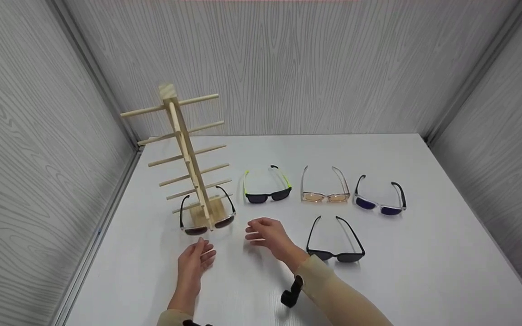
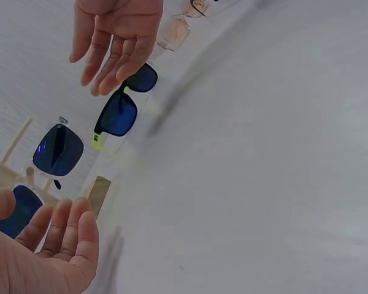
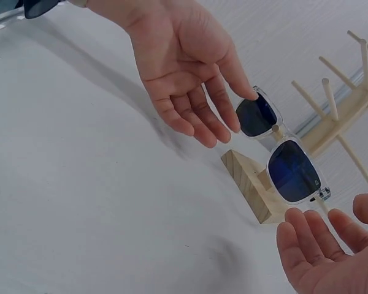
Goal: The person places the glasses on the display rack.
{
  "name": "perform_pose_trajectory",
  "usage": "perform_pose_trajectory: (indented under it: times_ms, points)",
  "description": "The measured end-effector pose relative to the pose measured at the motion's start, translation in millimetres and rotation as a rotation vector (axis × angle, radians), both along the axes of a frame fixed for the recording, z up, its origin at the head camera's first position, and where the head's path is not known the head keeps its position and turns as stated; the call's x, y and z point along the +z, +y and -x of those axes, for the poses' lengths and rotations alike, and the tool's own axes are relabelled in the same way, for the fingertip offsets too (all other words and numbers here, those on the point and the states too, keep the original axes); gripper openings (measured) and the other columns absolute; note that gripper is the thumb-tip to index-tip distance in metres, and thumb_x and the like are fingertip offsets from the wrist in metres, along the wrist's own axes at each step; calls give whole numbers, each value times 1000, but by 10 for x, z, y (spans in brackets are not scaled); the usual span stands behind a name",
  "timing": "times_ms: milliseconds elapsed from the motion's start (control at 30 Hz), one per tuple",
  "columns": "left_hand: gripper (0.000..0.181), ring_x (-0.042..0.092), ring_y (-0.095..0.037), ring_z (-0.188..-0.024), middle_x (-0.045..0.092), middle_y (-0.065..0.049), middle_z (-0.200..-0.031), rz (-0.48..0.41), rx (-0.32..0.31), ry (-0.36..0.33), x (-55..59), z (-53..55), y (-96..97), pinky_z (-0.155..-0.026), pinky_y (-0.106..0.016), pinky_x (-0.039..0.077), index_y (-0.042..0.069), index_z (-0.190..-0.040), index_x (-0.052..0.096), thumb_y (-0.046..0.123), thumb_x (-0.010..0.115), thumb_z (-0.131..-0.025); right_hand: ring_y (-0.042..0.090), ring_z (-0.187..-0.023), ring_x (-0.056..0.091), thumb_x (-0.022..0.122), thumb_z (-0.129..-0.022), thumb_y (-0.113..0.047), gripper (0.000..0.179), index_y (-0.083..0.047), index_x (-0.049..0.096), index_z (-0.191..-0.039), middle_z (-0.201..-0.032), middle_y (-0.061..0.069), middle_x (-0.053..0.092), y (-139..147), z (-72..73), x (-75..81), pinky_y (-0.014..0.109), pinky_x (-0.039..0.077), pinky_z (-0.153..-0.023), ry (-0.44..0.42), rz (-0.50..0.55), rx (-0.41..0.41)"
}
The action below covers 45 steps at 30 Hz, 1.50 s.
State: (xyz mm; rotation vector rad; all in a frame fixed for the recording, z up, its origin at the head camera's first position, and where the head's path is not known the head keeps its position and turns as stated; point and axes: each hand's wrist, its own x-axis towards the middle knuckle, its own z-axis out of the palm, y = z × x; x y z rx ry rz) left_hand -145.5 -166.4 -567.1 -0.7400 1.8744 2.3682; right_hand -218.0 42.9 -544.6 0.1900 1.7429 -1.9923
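A wooden eyewear stand point(image 1: 182, 136) with several rows of pegs rises at the left. On its lowest part hangs a pair of sunglasses point(image 1: 224, 222) with a clear frame and dark lenses, bridge against the front peg. My left hand point(image 1: 193, 265) is just in front of these sunglasses, fingers relaxed and slightly bent. To their right hovers my right hand point(image 1: 268, 235), palm turned inward, fingers loose. Both hands hold nothing; in the right wrist view the hanging sunglasses point(image 3: 292, 171) show between the right hand point(image 3: 184, 73) and the left hand point(image 3: 331, 257).
Behind my right hand lie black-and-yellow sunglasses point(image 1: 268, 196), then clear-framed glasses with orange lenses point(image 1: 326, 197) and sunglasses with blue lenses point(image 1: 379, 207). Black sunglasses point(image 1: 349, 257) lie nearer, beside my right wrist. Grey wood-patterned panels point(image 1: 288, 68) enclose the white table point(image 1: 424, 280).
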Motion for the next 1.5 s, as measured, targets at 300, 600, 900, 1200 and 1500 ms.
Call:
perform_pose_trajectory:
  times_ms: [300, 600, 900, 1200, 1500]
  points:
    - [51, 61, -27, -101, 56, -23, -119, 49, -35, -9, 52, 42, 123, -86, -35, 49, -5, -123, 50, 39, 48, -97, 25, -93, 64, 55, -95, -20, 34, 5, 55, -118, -103, 14, 64, 151, -51, 47, 37, 52, -80, 50, 21, 1]
    - [46, 62, -26, -98, 59, -20, -114, 51, -34, -2, 121, 97, 197, -84, -36, 50, -4, -121, 53, 35, 48, -97, 24, -94, 64, 56, -94, -25, 34, 2, 57, -116, -111, 20, 61, 354, -102, 84, 38, 51, -81, 101, 47, 6]
    - [45, 62, -26, -97, 59, -21, -114, 51, -61, 28, 163, 124, 296, -84, -38, 50, -5, -121, 52, 33, 48, -98, 25, -94, 63, 56, -94, -25, 37, 3, 54, -119, -105, 14, 63, 540, -114, 132, 37, 51, -80, 99, 62, -31]
    - [43, 63, -26, -95, 63, -16, -107, 46, -86, 53, 167, 150, 397, -82, -37, 51, -4, -118, 55, 32, 51, -96, 25, -93, 64, 57, -93, -26, 43, 6, 51, -123, -105, 13, 64, 763, -119, 166, 37, 51, -81, 89, 33, -109]
    - [40, 63, -25, -95, 64, -14, -105, 61, -122, 48, 205, 184, 480, -81, -34, 51, -2, -118, 55, 32, 50, -97, 26, -95, 63, 56, -94, -27, 40, 3, 53, -120, -108, 16, 63, 985, -157, 193, 38, 51, -83, 130, 14, -159]
